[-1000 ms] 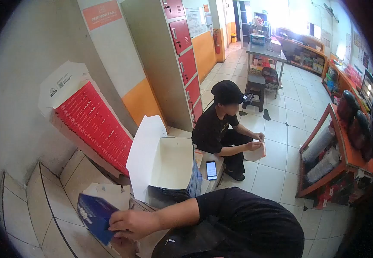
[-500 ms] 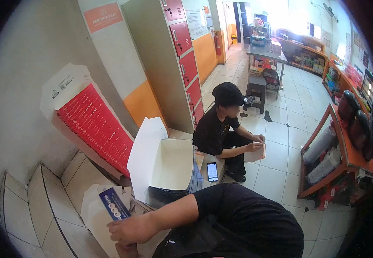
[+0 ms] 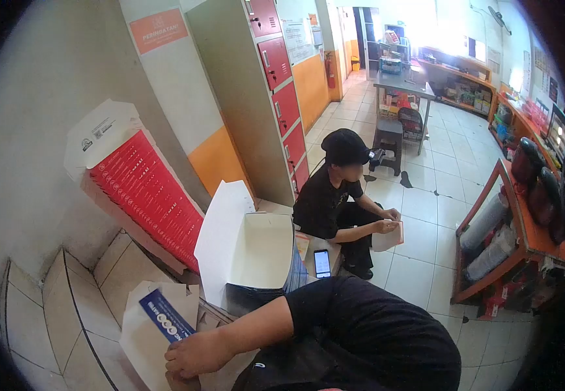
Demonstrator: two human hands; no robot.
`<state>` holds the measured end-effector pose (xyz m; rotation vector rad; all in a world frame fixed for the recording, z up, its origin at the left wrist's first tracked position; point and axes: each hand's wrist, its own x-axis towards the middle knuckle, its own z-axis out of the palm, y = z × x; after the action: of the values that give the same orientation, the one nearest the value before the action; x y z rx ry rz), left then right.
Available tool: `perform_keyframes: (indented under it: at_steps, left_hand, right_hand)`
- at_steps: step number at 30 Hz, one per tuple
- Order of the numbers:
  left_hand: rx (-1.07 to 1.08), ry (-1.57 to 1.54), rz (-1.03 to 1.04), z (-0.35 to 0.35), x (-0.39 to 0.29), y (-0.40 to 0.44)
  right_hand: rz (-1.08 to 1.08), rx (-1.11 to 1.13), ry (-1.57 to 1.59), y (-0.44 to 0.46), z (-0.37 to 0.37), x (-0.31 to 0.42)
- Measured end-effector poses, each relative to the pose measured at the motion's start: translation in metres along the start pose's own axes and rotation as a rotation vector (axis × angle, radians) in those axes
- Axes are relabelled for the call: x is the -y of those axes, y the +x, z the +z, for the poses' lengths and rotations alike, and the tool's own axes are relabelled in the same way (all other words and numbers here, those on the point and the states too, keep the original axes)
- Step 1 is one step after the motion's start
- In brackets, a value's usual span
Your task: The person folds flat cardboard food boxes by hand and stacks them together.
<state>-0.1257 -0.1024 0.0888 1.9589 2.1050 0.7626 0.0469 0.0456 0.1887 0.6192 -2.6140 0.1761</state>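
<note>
My right hand has its fingers curled over a white carton sheet with a blue printed panel, low at the left. Only a small part of my left hand shows below it, near the bottom edge; its fingers are hidden. Beside my right forearm stands a stack of nested blue cartons, the top one open with its white inside and raised flap showing. Behind it leans a long stack of nested red cartons.
A seated person in a black cap holds a white and orange paper piece. A phone lies on the ledge. Tiled steps are at left, red lockers behind, an orange rack at right.
The blue panel has turned from tilted upright to lying flatter, its printing now facing up. My right hand has moved slightly down with it. The view has shifted slightly.
</note>
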Motion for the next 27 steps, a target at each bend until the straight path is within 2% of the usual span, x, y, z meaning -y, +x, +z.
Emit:
perform_keyframes:
  at_steps: [2, 5, 8, 11, 13, 14, 15, 17, 19, 20, 21, 23, 25, 27]
  left_hand:
    - [-0.056, 0.058, -0.016, -0.011, -0.01, 0.007]
    - [-0.142, 0.144, -0.038, -0.031, -0.032, 0.021]
    - [-0.775, 0.714, 0.42, -0.05, -0.07, 0.025]
    - [-0.847, 0.548, 0.572, -0.04, -0.098, 0.032]
    - [-0.882, 0.435, 0.669, -0.034, -0.116, 0.033]
    - [-0.899, 0.38, 0.717, -0.034, -0.124, 0.035]
    - [-0.799, 0.234, 0.712, -0.023, -0.127, 0.049]
    - [-0.578, 0.034, 0.742, -0.004, -0.141, 0.081]
    - [-0.352, -0.015, 0.779, 0.003, -0.171, 0.109]
    - [-0.234, -0.002, 0.773, 0.004, -0.184, 0.119]
    - [-0.206, 0.0, 0.787, 0.01, -0.192, 0.129]
    - [-0.135, 0.006, 0.795, 0.023, -0.197, 0.144]
    - [-0.049, 0.012, 0.802, 0.035, -0.196, 0.155]
    - [0.011, 0.029, 0.795, 0.046, -0.19, 0.165]
  right_hand:
    - [0.029, -0.049, -0.098, -0.001, -0.011, 0.002]
    - [0.176, -0.006, -0.169, -0.009, -0.002, -0.009]
    - [0.289, 0.251, -0.161, -0.003, -0.015, -0.013]
    - [0.42, -0.197, 0.028, 0.001, -0.055, -0.004]
    - [0.503, -0.745, 0.223, -0.008, -0.084, 0.007]
    - [0.517, -0.86, 0.205, -0.016, -0.099, 0.006]
    - [0.528, -0.976, 0.185, -0.026, -0.115, 0.006]
    - [0.677, -1.121, 0.375, -0.054, -0.151, 0.024]
    - [0.683, -1.223, 0.095, -0.089, -0.171, 0.029]
    - [0.768, -1.107, -0.01, -0.107, -0.184, 0.037]
    - [0.845, -0.985, -0.109, -0.124, -0.195, 0.045]
    - [1.011, -0.856, -0.034, -0.146, -0.209, 0.06]
    - [1.155, -0.867, 0.206, -0.156, -0.222, 0.074]
    - [1.106, -0.826, 0.421, -0.16, -0.231, 0.08]
